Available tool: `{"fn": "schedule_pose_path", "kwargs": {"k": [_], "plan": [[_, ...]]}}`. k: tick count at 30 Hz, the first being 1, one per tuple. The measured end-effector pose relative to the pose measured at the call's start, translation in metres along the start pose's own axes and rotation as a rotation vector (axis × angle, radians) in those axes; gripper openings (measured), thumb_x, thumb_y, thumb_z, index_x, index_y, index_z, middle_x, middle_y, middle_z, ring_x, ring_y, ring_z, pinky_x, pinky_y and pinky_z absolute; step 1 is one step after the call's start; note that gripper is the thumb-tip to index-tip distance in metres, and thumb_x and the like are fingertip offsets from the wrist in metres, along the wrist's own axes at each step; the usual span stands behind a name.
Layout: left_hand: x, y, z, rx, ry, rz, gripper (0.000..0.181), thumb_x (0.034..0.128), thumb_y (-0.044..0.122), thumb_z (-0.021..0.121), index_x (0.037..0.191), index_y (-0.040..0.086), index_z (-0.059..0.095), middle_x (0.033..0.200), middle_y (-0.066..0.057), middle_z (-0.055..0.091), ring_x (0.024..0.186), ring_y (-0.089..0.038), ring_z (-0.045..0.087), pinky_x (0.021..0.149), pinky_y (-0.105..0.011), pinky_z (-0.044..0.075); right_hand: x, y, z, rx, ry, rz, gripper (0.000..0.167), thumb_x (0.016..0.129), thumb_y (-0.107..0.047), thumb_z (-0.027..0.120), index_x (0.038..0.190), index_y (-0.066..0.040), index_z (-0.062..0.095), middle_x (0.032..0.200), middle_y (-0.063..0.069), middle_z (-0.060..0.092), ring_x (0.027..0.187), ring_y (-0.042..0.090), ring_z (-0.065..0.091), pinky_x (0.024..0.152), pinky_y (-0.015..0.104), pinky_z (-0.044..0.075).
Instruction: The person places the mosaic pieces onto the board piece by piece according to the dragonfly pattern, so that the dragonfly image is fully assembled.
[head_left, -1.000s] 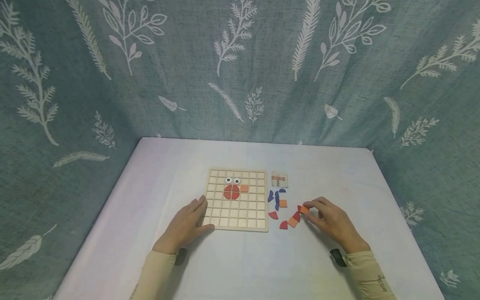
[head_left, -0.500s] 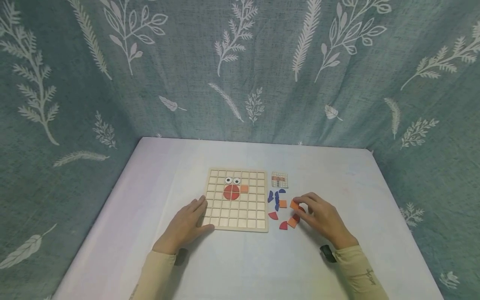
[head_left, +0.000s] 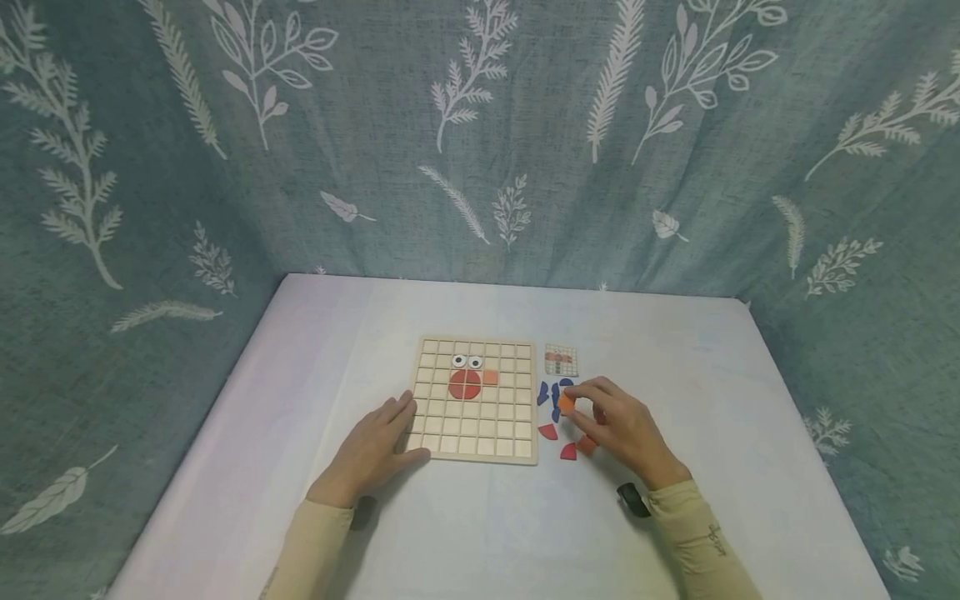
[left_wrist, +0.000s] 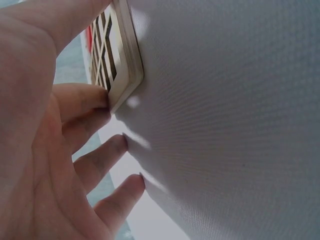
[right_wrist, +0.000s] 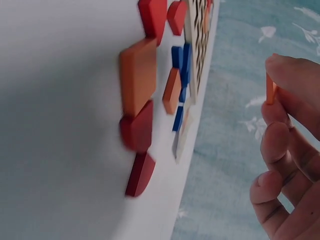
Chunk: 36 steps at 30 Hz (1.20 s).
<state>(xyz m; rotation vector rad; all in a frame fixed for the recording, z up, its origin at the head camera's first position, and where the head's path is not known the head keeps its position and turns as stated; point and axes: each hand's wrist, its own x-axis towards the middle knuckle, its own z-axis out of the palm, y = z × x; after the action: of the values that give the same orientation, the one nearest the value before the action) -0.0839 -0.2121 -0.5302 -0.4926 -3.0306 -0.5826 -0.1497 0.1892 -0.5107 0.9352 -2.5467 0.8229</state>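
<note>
Hands apart, the right hand pinches an orange square tile just right of the lower-centre wooden grid board, whose lower-left corner the relaxed left hand touches.

This looks like a small curtained booth; whether in a home or a studio cannot be told. Teal leaf-print cloth hangs from nine o'clock through twelve to three, closing in a plain whitish tabletop.

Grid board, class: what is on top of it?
Two eye pieces, four red quarter circles and an orange square. The left hand hides part of the grid board's rim.
</note>
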Motion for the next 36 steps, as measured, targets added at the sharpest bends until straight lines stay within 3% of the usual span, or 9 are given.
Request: {"fn": "schedule_pose_path", "kwargs": {"k": [7,14,19,20,36], "plan": [[0.000,0.001,-0.002,-0.002,0.008,0.000,0.084,0.0881,0.040,0.079,0.148,-0.007,0.044,0.156,-0.023,0.040,0.139,-0.047,0.041,0.115,-0.056,0.036,0.015,-0.005,0.007,0.053,0.056,-0.081,0.040,0.078,-0.009,0.088,0.115,-0.012,0.073,0.108,-0.002,0.067,0.068,0.013,0.054,0.053,0.020,0.047],[0.000,0.001,0.000,-0.001,0.015,0.003,0.084,0.0882,0.040,0.078,0.148,-0.007,0.044,0.156,-0.023,0.040,0.140,-0.047,0.041,0.116,-0.056,0.036,0.027,-0.007,0.019,0.069,0.058,-0.125,0.035,0.083,-0.013,0.085,0.116,-0.014,0.073,0.109,-0.003,0.067,0.068,0.013,0.056,0.053,0.017,0.047],[0.000,0.000,0.000,-0.010,0.011,-0.008,0.084,0.0882,0.040,0.078,0.149,-0.007,0.044,0.157,-0.023,0.039,0.140,-0.046,0.041,0.116,-0.056,0.035,0.038,-0.009,0.028,0.065,0.060,-0.165,0.033,0.085,-0.015,0.084,0.116,-0.012,0.074,0.110,-0.001,0.067,0.066,0.016,0.060,0.059,0.023,0.054],[0.000,0.000,0.000,-0.013,0.010,-0.009,0.083,0.0883,0.039,0.078,0.149,-0.007,0.044,0.157,-0.023,0.039,0.140,-0.047,0.041,0.116,-0.057,0.035,0.040,-0.011,0.029,0.058,0.061,-0.170,0.032,0.085,-0.016,0.084,0.116,-0.013,0.074,0.110,0.000,0.067,0.072,0.017,0.064,0.064,0.025,0.058],[0.002,0.001,0.001,-0.017,-0.016,-0.026,0.083,0.0894,0.040,0.077,0.150,-0.006,0.043,0.158,-0.022,0.037,0.142,-0.045,0.038,0.118,-0.056,0.033,0.071,-0.027,0.047,0.066,-0.013,-0.149,0.030,0.091,-0.026,0.079,0.118,-0.017,0.074,0.110,-0.005,0.067,0.070,0.010,0.055,0.059,0.022,0.049]]}}
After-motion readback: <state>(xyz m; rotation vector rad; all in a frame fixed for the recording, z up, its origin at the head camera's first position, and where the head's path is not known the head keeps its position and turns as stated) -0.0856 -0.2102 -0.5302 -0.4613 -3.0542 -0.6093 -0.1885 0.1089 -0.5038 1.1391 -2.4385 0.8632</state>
